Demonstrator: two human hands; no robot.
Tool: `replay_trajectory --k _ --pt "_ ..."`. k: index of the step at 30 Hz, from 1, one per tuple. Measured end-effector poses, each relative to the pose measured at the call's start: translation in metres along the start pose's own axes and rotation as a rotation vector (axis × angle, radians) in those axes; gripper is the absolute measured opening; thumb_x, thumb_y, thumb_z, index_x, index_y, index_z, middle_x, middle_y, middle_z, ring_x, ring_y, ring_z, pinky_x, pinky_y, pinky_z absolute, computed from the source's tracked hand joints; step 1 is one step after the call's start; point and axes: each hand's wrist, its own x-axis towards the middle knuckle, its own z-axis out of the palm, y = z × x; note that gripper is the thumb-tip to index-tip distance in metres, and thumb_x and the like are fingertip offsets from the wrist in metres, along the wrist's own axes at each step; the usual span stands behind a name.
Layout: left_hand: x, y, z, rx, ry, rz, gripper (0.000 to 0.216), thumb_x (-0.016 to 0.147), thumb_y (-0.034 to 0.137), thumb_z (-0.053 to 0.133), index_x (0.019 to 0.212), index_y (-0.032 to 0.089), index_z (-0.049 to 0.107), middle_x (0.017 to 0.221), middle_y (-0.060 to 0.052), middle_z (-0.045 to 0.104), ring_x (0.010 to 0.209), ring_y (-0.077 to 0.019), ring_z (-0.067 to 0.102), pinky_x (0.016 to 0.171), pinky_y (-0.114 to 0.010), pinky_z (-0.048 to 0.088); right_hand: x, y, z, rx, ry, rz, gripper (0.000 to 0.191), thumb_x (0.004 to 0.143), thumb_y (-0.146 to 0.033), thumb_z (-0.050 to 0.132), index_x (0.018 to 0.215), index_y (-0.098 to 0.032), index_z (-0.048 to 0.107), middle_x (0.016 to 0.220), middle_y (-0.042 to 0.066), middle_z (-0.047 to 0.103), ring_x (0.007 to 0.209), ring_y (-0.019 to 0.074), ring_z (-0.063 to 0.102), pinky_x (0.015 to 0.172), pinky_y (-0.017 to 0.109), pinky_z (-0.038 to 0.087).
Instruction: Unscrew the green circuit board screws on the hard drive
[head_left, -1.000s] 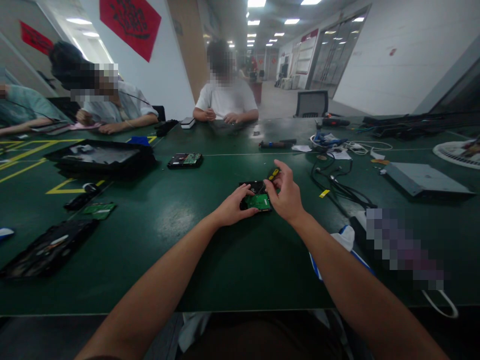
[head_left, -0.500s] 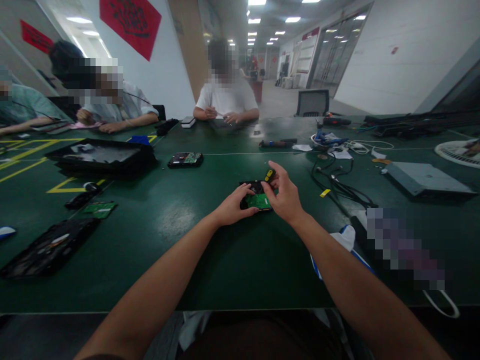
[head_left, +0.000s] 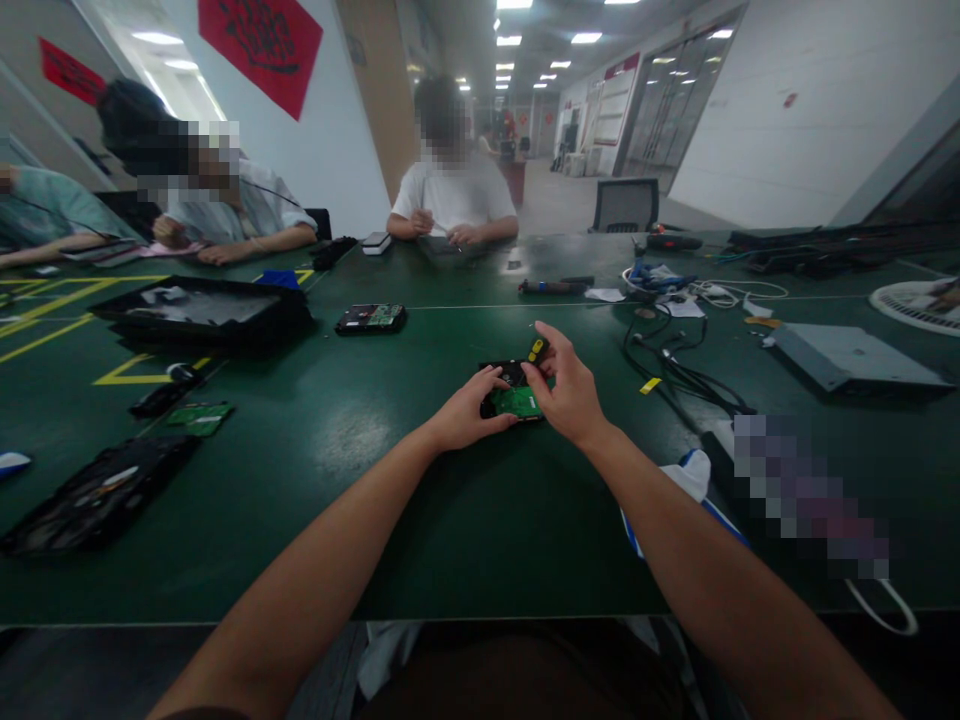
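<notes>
A black hard drive (head_left: 514,393) with a green circuit board facing up lies on the green table (head_left: 420,500) in front of me. My left hand (head_left: 466,411) grips its left edge, fingers curled on it. My right hand (head_left: 568,388) is closed around a small screwdriver with a yellow and black handle (head_left: 537,349), its tip down on the drive's far right part.
Another hard drive (head_left: 371,319) lies further left. A black tray (head_left: 196,312), a loose green board (head_left: 196,419) and a black panel (head_left: 94,497) are at the left. Cables (head_left: 671,365) and a grey box (head_left: 847,357) sit right. Three people sit across.
The screwdriver handle in my right hand has shifted slightly left and my fingers have closed more round it. The left hand and the drive have stayed put.
</notes>
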Motion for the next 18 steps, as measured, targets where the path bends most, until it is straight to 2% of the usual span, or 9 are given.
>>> replay_trajectory --k 18 --pt "0.0001 -0.0028 0.0015 -0.003 0.003 0.0 0.057 0.084 0.051 0.075 0.132 0.025 0.057 0.163 -0.013 0.043 0.157 -0.0321 0.03 0.128 -0.054 0.028 0.0019 -0.0035 -0.0013 0.009 -0.063 -0.049 0.064 0.098 -0.023 0.057 0.156 -0.036 0.034 0.135 0.009 0.063 0.11 0.0288 0.068 0.096 0.054 0.06"
